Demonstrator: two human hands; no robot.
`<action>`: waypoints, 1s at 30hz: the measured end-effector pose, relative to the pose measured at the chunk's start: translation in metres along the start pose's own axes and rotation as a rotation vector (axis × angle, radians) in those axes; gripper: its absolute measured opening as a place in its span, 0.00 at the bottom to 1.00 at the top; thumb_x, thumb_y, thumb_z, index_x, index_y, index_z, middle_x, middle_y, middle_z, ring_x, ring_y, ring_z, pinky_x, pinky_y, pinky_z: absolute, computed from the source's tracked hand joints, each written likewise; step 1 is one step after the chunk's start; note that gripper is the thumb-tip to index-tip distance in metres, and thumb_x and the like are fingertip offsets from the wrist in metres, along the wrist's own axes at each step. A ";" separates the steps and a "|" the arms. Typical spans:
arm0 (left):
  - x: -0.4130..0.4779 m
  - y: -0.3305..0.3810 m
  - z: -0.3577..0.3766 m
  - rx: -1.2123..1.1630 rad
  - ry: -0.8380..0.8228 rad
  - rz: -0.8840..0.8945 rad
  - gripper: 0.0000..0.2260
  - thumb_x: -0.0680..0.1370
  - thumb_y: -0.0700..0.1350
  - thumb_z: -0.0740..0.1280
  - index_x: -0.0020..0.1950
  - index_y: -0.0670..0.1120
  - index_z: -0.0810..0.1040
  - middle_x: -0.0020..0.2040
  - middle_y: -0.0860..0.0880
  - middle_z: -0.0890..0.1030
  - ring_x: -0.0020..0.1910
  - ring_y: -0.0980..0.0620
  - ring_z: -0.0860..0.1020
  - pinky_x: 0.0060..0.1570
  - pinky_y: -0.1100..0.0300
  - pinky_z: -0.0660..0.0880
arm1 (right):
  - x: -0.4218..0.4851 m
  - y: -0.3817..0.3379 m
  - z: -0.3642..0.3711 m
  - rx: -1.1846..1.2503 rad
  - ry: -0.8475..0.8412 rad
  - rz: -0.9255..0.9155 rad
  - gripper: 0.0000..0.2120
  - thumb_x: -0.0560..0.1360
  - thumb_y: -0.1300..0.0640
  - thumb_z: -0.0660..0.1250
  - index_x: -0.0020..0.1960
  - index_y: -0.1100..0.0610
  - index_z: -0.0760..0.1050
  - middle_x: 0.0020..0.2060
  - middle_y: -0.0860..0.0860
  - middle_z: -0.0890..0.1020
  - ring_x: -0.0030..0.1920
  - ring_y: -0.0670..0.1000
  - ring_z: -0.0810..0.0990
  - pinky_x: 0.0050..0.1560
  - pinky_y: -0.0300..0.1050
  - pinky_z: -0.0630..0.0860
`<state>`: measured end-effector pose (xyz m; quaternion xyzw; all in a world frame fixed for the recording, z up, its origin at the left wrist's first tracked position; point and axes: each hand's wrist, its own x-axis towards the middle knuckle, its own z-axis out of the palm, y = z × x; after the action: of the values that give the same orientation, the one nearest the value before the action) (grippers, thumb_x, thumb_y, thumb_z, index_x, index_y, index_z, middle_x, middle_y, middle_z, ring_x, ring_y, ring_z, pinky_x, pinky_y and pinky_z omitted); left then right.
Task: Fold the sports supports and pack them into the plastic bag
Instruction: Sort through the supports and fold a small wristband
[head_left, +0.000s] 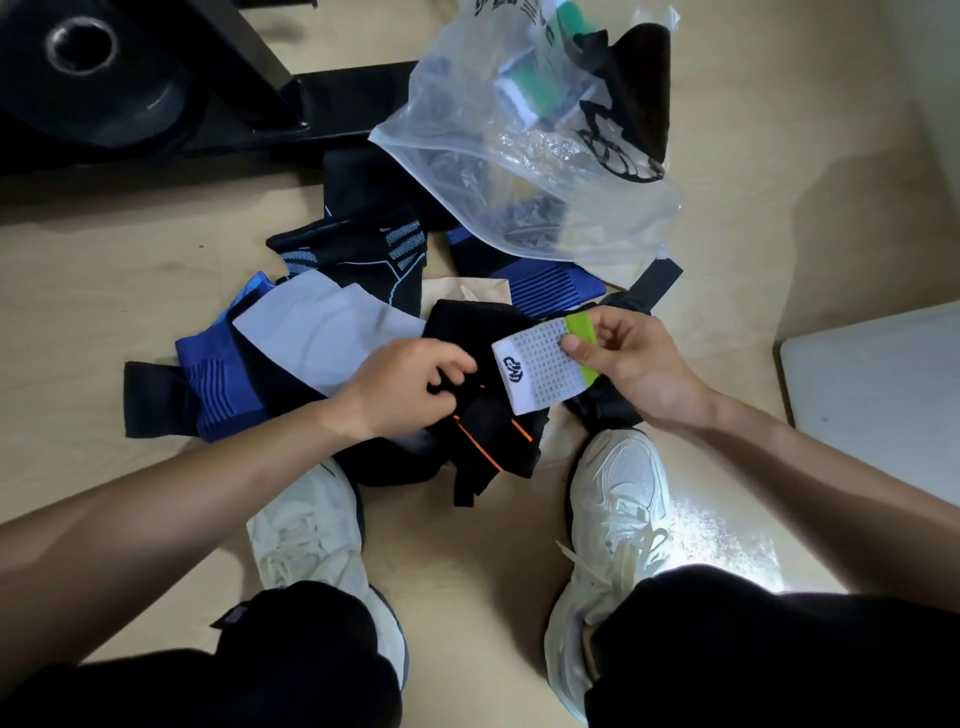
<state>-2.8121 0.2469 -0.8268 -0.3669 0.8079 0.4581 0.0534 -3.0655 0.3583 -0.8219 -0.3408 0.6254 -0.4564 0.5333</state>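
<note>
1. Frame bottom: two white shoes (618, 493) on the floor (467, 561).
2. Centre: left grip (410, 384) pinches a black orange-trimmed support (488, 436); right grip (628, 358) holds a white-green wristband (540, 369).
3. Upper centre: plastic bag (571, 208), partly filled, beyond the loose supports (311, 332).

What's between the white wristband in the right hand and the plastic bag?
Head view: a blue ribbed support lies on the floor there, its far end under the plastic bag; the right hand pinches the white wristband.

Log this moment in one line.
right hand: pinches wristband | left hand: grips black support | bag: on floor, partly filled
</note>
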 end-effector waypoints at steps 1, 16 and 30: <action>-0.001 0.006 -0.004 -0.134 0.057 -0.041 0.22 0.68 0.48 0.66 0.62 0.53 0.82 0.50 0.57 0.84 0.45 0.58 0.79 0.48 0.61 0.75 | -0.001 -0.001 0.001 0.040 -0.002 0.008 0.01 0.75 0.65 0.70 0.46 0.61 0.79 0.39 0.51 0.84 0.39 0.48 0.82 0.42 0.39 0.79; -0.004 0.040 -0.010 -0.902 0.083 -0.193 0.15 0.79 0.34 0.70 0.64 0.42 0.77 0.57 0.42 0.84 0.53 0.46 0.85 0.41 0.57 0.81 | -0.010 -0.023 0.024 0.322 -0.141 0.253 0.20 0.71 0.63 0.72 0.62 0.55 0.75 0.52 0.59 0.83 0.46 0.56 0.86 0.37 0.43 0.83; -0.005 0.024 -0.024 -1.187 -0.066 -0.199 0.16 0.78 0.32 0.56 0.55 0.40 0.81 0.53 0.44 0.84 0.50 0.48 0.83 0.44 0.59 0.81 | -0.010 -0.029 0.029 0.447 -0.131 0.232 0.16 0.74 0.77 0.62 0.51 0.59 0.79 0.43 0.56 0.85 0.36 0.57 0.86 0.32 0.39 0.81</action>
<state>-2.8182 0.2383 -0.7939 -0.3935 0.3738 0.8348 -0.0927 -3.0368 0.3511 -0.7917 -0.1692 0.5081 -0.4960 0.6835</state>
